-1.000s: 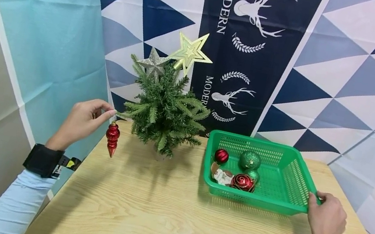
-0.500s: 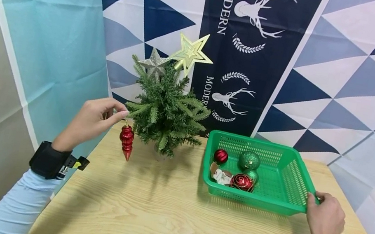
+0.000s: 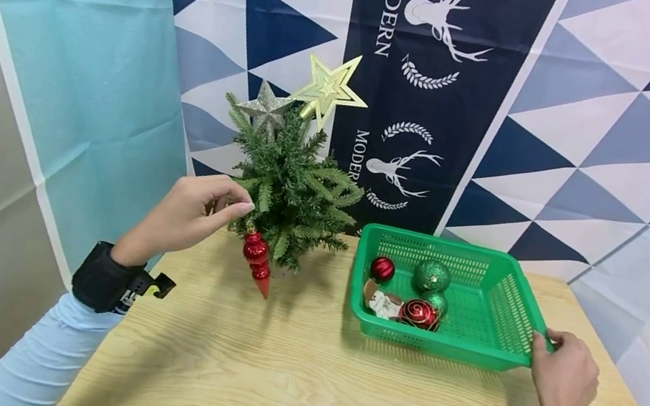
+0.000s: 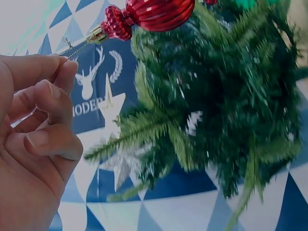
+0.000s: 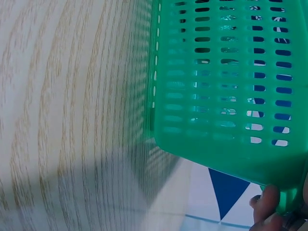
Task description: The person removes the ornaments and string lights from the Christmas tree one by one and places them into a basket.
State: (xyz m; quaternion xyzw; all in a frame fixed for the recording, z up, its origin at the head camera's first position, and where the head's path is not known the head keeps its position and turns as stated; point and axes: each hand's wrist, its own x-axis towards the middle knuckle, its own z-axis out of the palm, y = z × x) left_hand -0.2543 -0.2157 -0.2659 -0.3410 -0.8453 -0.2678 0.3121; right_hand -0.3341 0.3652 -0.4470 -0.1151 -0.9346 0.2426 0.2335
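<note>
A red finial-shaped Christmas ornament (image 3: 257,258) hangs tilted from a thin string with a gold cap, seen close in the left wrist view. My left hand (image 3: 193,212) pinches that string (image 4: 76,52) between thumb and forefinger, in front of the tree's lower left side. The small artificial Christmas tree (image 3: 295,187) stands on the table, a gold star (image 3: 330,90) and a silver star (image 3: 267,106) at its top. My right hand (image 3: 565,372) grips the near right corner of a green plastic basket (image 3: 468,352); the right wrist view shows fingers curled at its rim.
Inside the basket lie a small red ball (image 3: 382,269), two green glitter balls, a red ball with gold swirls (image 3: 419,315) and a white-and-brown figure ornament (image 3: 383,305). Patterned cloth hangs behind and left of the wooden table (image 3: 243,370).
My left hand has moved right with the red ornament, from left of the tree to in front of its lower branches. The ornament now swings tilted. My right hand and the basket have stayed put.
</note>
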